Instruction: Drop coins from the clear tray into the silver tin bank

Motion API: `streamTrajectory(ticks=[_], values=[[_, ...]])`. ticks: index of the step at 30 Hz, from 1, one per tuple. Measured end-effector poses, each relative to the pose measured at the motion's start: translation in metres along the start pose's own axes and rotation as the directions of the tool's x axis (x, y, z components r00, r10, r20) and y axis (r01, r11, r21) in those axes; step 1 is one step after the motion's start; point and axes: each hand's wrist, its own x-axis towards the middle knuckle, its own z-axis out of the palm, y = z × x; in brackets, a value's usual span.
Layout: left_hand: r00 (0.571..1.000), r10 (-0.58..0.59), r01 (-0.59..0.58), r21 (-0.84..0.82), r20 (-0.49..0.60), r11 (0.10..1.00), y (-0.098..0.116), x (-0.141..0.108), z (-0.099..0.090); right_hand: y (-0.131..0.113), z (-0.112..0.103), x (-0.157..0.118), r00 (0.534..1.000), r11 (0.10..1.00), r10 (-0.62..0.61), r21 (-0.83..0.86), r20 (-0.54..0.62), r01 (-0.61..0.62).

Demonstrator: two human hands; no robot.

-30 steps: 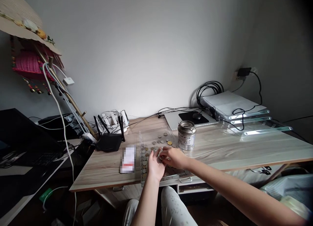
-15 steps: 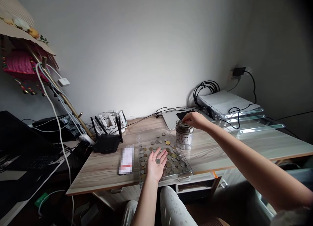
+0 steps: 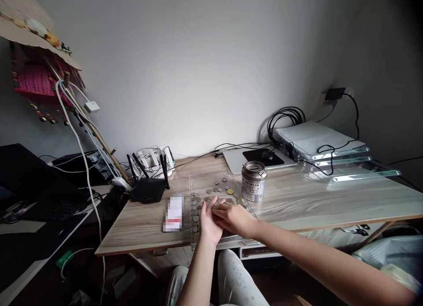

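My left hand (image 3: pixel 209 222) is palm up over a clear plastic tray (image 3: pixel 190 187), its fingers stretched out. Across that palm reaches my right hand (image 3: pixel 236 218), fingers together and bent down onto it. Their tips cover the spot where a coin lay earlier, so I cannot see the coin or what the fingers grip. Many coins, silver ones and a gold-coloured coin (image 3: pixel 230 192) among them, lie in the tray around and behind my hands. A round metal tin (image 3: pixel 254 182) with a slot in its lid and a wire handle stands just right of the tray.
Left of the tray lie a blurred-out card (image 3: pixel 173 213) and a black router (image 3: pixel 148 189). Behind the tin are a silver laptop (image 3: pixel 233 161) and a black mouse (image 3: pixel 268 155). Clear acrylic shelves (image 3: pixel 350 178) and coiled black cable (image 3: pixel 286 116) occupy the right back.
My right hand has left the tin's lid and come down leftward onto my left palm, covering the coin there. The view has shifted slightly; the tin's slot now shows.
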Motion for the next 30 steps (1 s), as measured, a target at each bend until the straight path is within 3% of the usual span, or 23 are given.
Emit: streamTrajectory(ticks=[3, 5, 8, 11, 14, 16, 19, 22, 25, 27, 29, 30], values=[[1.000, 0.000, 0.000, 0.013, 0.015, 1.000, 0.000, -0.002, 0.003, -0.007, 0.011, 0.004, 1.000, 1.000, -0.001, -0.013, -0.010, 0.001], [1.000, 0.012, -0.012, 0.046, 0.003, 0.999, -0.001, -0.003, 0.004, 0.003, 0.001, 0.006, 0.999, 0.999, 0.002, -0.032, -0.034, -0.004], [1.000, 0.026, -0.026, 0.105, 0.001, 0.994, -0.002, -0.004, 0.007, 0.036, -0.036, 0.006, 0.980, 0.993, 0.095, -0.055, -0.173, -0.106], [0.999, 0.041, -0.046, 0.159, 0.035, 0.986, -0.001, -0.004, 0.009, 0.081, -0.083, 0.003, 0.907, 0.953, 0.240, -0.095, -0.346, -0.288], [0.996, 0.088, -0.087, 0.316, 0.010, 0.945, -0.001, -0.007, 0.012, 0.121, -0.111, -0.002, 0.918, 0.916, 0.276, -0.212, -0.286, -0.342], [0.981, 0.196, -0.158, 0.525, -0.016, 0.836, -0.003, -0.013, 0.012, 0.138, -0.117, -0.005, 0.944, 0.904, 0.284, -0.281, -0.170, -0.323], [0.935, 0.350, -0.261, 0.793, 0.066, 0.550, -0.006, -0.029, 0.006, 0.152, -0.115, -0.007, 0.949, 0.891, 0.307, -0.327, -0.076, -0.314], [0.904, 0.414, -0.280, 0.880, 0.106, 0.385, -0.006, -0.043, -0.007, 0.149, -0.114, -0.005, 0.941, 0.883, 0.332, -0.331, -0.061, -0.333], [0.891, 0.444, -0.262, 0.908, 0.097, 0.328, 0.001, -0.043, -0.020, 0.127, -0.110, 0.000, 0.934, 0.888, 0.313, -0.296, -0.174, -0.353], [0.898, 0.429, -0.238, 0.931, 0.102, 0.275, 0.008, -0.031, -0.023, 0.103, -0.096, 0.006, 0.939, 0.931, 0.255, -0.204, -0.230, -0.303], [0.923, 0.356, -0.232, 0.950, 0.148, 0.208, 0.016, -0.014, -0.023, 0.077, -0.069, 0.014, 0.979, 0.980, 0.172, -0.082, -0.110, -0.181], [0.937, 0.310, -0.221, 0.958, 0.158, 0.181, 0.020, -0.005, -0.021, 0.065, -0.052, 0.018, 0.992, 0.991, 0.127, -0.037, 0.022, -0.126]])
